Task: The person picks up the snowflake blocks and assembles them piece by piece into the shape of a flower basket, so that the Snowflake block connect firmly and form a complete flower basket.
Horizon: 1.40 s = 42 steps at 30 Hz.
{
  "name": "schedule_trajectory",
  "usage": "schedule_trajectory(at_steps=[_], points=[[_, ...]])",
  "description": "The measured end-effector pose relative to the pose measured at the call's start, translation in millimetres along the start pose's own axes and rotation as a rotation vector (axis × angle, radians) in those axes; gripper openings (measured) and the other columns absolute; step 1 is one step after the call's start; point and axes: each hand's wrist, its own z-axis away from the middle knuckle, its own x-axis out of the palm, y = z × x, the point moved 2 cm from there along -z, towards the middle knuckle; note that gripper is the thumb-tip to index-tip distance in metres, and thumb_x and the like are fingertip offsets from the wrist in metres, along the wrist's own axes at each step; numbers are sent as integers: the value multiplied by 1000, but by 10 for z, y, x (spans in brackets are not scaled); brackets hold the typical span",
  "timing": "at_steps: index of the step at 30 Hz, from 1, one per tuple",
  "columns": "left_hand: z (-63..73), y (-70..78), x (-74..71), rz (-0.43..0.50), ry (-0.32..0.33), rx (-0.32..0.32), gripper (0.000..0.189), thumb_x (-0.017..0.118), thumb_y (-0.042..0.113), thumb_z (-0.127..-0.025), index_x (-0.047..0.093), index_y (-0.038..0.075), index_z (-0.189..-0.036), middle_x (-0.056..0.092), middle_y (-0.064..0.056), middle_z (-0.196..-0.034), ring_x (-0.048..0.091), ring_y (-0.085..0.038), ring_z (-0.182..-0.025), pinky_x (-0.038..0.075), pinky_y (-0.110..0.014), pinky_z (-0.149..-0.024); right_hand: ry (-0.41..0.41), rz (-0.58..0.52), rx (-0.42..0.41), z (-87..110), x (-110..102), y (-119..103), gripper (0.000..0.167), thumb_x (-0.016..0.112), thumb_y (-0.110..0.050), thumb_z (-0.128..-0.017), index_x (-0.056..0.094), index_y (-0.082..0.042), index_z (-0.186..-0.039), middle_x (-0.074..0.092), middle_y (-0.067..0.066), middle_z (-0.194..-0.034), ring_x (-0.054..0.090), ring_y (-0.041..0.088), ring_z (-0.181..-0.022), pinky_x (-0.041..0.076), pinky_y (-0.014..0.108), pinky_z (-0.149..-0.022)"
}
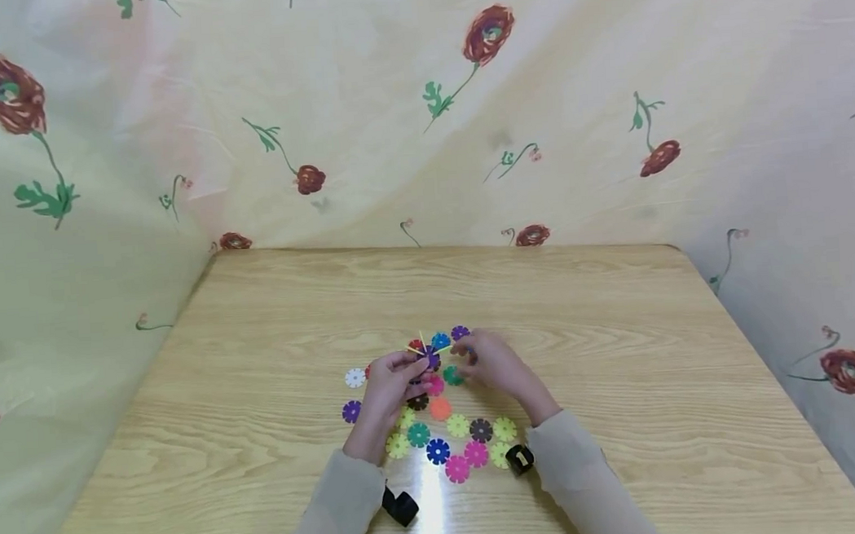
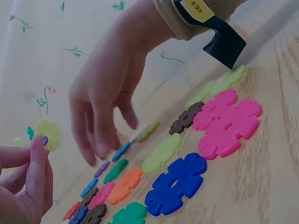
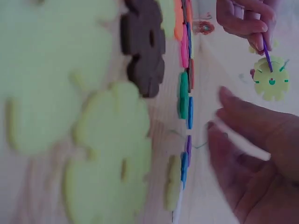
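My left hand pinches a purple notched plastic disc between thumb and fingers, raised over the table. Slotted onto that disc are pale yellow flower-shaped discs; one yellow disc faces the right wrist view. To the right, my right hand hovers above the spread discs, its fingers loosely bent and apart with nothing between them. Close by its fingertips are a green disc and another purple disc.
Loose discs lie flat below the hands, among them an orange one, a dark blue one and a pink one. A white disc lies at the left. Black wrist mounts hang by the sleeves. Flowered cloth stands behind the wooden table.
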Motion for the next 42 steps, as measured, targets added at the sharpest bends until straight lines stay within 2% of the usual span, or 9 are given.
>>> schedule_trajectory(at_steps=[4,10,14,17,20,26,36,40,42], points=[[4,-7,-19,11,9,-7,20,63,5,-92,63,-6,-109,67,-3,-84,67,-13,-75,60,-25,-70,-105,152,13,-34,80,-6,27,80,-15,-78,68,-7,-100,59,5,-96,57,16,-83,53,30,-76],[25,-1,-42,35,6,-9,23,59,5,-94,61,-5,-115,67,-2,-84,69,-13,-75,60,-25,-69,-124,157,31,-21,73,-53,23,79,-12,-78,61,-9,-92,58,2,-85,51,15,-76,48,28,-69],[39,11,-44,51,11,-5,25,60,5,-94,61,-5,-116,67,-2,-83,67,-11,-73,60,-24,-69,-99,0,19,19,19,-23,20,76,-7,-81,60,-9,-93,62,2,-84,54,14,-75,48,25,-65],[50,22,-37,71,22,7,26,63,6,-92,60,-6,-115,66,-2,-84,66,-10,-72,60,-25,-71,-31,-191,-13,61,-30,-7,17,72,-4,-84,64,-5,-98,65,8,-87,59,18,-74,55,28,-61],[72,39,-14,86,39,18,26,65,7,-91,62,-6,-113,67,-1,-83,67,-9,-73,60,-25,-72,45,-326,-46,99,-66,-13,19,69,-4,-86,66,-1,-105,67,14,-90,64,22,-76,59,32,-60],[116,39,47,123,65,15,25,68,6,-89,64,-6,-110,71,-1,-77,69,-8,-67,59,-21,-66,125,-433,-39,132,-77,-64,12,67,-6,-90,68,-2,-100,69,15,-97,69,24,-88,61,34,-64],[112,41,96,101,81,25,25,69,12,-89,65,-3,-109,72,0,-82,70,-12,-77,60,-25,-74,193,-405,-67,142,-77,-123,9,67,-4,-89,68,-1,-97,70,17,-96,67,39,-89,59,24,-59],[109,47,102,94,92,36,24,68,11,-90,65,-3,-108,70,-1,-83,69,-11,-76,60,-25,-73,255,-320,-134,150,-68,-142,6,69,-4,-87,70,-3,-94,69,15,-94,68,35,-81,58,23,-56],[104,52,108,91,98,42,22,68,10,-90,65,-3,-107,70,-1,-82,69,-11,-76,60,-26,-73,298,-236,-175,154,-64,-151,6,70,-4,-86,71,-4,-92,69,12,-92,68,28,-77,57,22,-56]])
